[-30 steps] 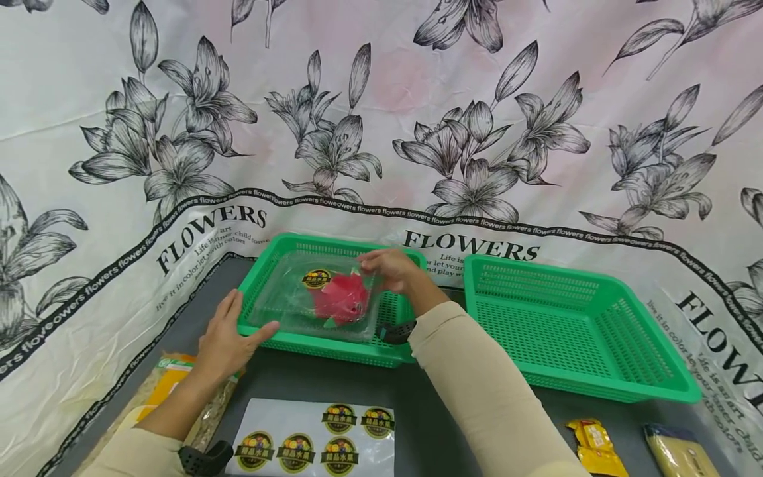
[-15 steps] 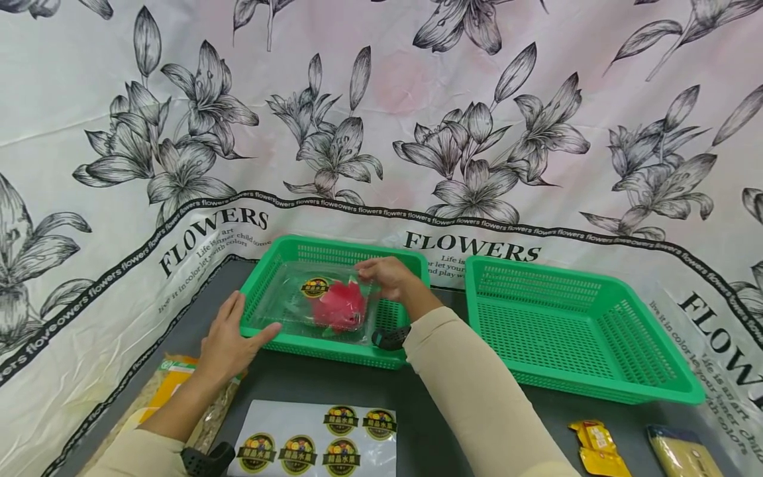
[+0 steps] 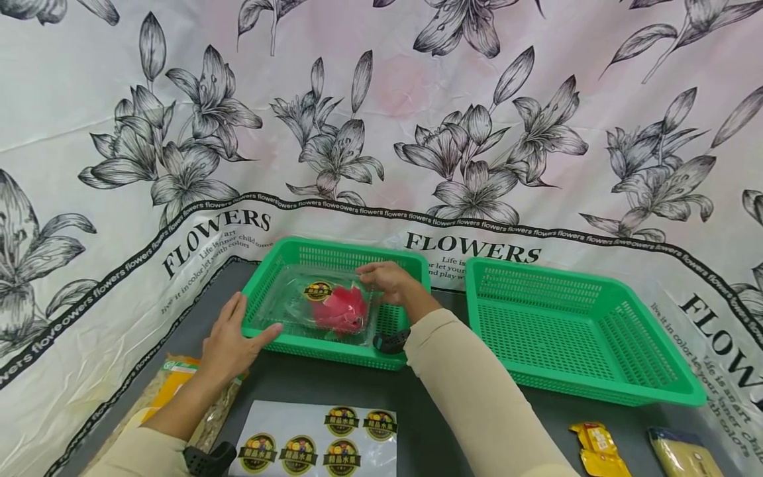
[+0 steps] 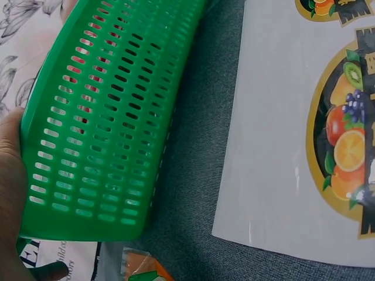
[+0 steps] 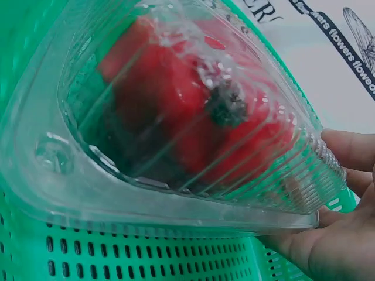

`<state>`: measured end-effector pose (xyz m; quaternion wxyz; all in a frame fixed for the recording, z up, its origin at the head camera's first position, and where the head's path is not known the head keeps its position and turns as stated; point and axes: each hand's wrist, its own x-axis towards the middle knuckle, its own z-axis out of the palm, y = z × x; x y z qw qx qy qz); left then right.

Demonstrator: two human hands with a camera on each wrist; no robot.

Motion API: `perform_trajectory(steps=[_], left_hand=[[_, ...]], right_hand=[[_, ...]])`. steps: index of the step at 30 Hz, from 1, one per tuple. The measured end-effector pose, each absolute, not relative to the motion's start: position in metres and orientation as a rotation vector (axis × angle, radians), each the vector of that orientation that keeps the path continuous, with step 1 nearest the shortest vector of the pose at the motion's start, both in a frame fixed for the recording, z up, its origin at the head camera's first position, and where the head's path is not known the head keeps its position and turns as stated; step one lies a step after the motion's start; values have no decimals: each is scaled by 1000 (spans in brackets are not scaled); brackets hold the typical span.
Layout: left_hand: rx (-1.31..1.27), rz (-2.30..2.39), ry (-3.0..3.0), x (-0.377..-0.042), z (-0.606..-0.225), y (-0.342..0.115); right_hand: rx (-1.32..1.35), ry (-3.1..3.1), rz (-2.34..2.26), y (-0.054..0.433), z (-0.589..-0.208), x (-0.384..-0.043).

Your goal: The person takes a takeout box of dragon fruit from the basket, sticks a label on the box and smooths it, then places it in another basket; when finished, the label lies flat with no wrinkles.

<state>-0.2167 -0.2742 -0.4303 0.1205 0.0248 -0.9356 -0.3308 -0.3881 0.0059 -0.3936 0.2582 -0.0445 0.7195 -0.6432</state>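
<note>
A clear plastic clamshell box (image 3: 286, 291) lies inside the left green basket (image 3: 357, 354). Through its lid shows a bright pink dragon fruit (image 3: 342, 311), and a round fruit sticker (image 3: 318, 290) is on top. My right hand (image 3: 390, 281) holds the box by its right end; in the right wrist view, the fingers (image 5: 351, 153) are at its ribbed side. With thumb and fingers spread, my left hand (image 3: 232, 338) rests on the basket's front left corner. The left wrist view shows that hand at the rim of the slotted basket wall (image 4: 117, 117).
A second green basket (image 3: 584, 384) stands to the right. In front lies a white sheet of round stickers (image 3: 316, 430). A bag (image 3: 167, 391) with an orange label is under my left forearm. A yellow packet (image 3: 598, 447) and a tan packet (image 3: 685, 454) lie at the lower right.
The clamshell box has come down a little, lower into the left basket, with my right hand still holding its end. My left hand stays at the corner.
</note>
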Motion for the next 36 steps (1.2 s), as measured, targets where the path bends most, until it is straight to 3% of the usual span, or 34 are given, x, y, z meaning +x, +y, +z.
perform_trajectory(steps=[36], left_hand=[[35,-861,-2772,-218,-426,-277]], right_hand=[[-294,2022,-1632,50,-358,-355]])
